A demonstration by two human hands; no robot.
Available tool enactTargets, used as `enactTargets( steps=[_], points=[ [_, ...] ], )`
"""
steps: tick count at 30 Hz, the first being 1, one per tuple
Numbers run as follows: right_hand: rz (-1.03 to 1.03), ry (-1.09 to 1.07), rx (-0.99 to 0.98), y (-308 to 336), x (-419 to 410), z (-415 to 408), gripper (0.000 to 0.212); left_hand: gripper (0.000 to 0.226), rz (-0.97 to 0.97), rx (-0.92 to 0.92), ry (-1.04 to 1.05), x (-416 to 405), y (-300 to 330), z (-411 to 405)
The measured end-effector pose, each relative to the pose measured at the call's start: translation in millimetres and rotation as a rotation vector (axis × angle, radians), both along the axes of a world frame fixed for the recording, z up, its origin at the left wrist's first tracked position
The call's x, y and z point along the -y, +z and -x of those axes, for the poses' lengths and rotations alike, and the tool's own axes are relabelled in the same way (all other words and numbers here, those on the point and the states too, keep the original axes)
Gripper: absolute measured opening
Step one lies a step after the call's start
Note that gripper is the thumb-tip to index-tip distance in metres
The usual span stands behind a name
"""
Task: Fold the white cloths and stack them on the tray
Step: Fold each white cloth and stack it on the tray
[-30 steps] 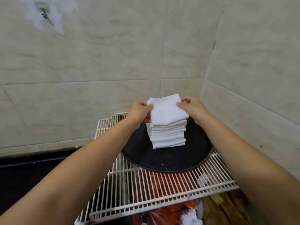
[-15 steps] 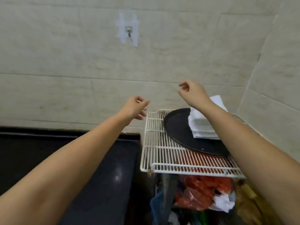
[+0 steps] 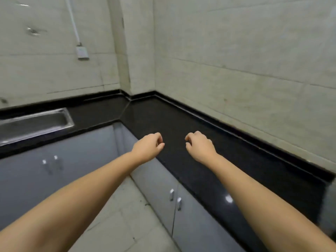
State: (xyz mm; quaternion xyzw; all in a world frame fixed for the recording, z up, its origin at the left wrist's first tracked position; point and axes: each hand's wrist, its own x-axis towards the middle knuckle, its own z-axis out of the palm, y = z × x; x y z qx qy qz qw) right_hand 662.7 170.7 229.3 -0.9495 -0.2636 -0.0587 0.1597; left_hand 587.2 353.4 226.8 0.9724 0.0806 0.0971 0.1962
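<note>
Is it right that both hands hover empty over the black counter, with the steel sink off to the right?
Not quite. The head view shows the sink off to the left, not the right. The rest stands: the left hand and right hand hover empty over the black counter, fingers loosely curled.

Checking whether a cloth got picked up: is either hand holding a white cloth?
No, the left hand and right hand hang loosely curled and hold nothing over the black counter.
</note>
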Motion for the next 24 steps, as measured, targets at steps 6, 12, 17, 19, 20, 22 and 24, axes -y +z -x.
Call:
enactTargets(
  steps=[6,12,17,19,20,22,24],
  points=[
    [0.200,0.338,-0.056,-81.8,-172.0,49.2,0.034,0.032,-0.054,-0.192,0.324,-150.4,-78.6,90.8],
    [0.290,0.586,-0.134,-129.0,-310.4,66.2,0.033,0.031,0.035,-0.275,0.563,-255.7,-123.3,137.0],
    [0.372,0.776,-0.158,-140.9,-426.3,54.7,0.036,0.030,0.118,-0.270,0.766,-339.3,-135.1,150.4],
    [0.402,0.851,-0.163,-140.8,-475.5,49.3,0.037,0.028,0.161,-0.260,0.851,-373.0,-137.9,159.0],
    [0.417,0.883,-0.170,-140.5,-500.2,49.1,0.037,0.027,0.177,-0.259,0.886,-389.0,-138.9,165.3],
    [0.440,0.940,-0.175,-141.8,-549.6,53.5,0.037,0.026,0.189,-0.268,0.950,-422.2,-141.6,181.6],
    [0.453,0.994,-0.179,-143.0,-601.6,65.3,0.037,0.026,0.191,-0.275,1.011,-460.8,-142.6,199.4]
  ],
)
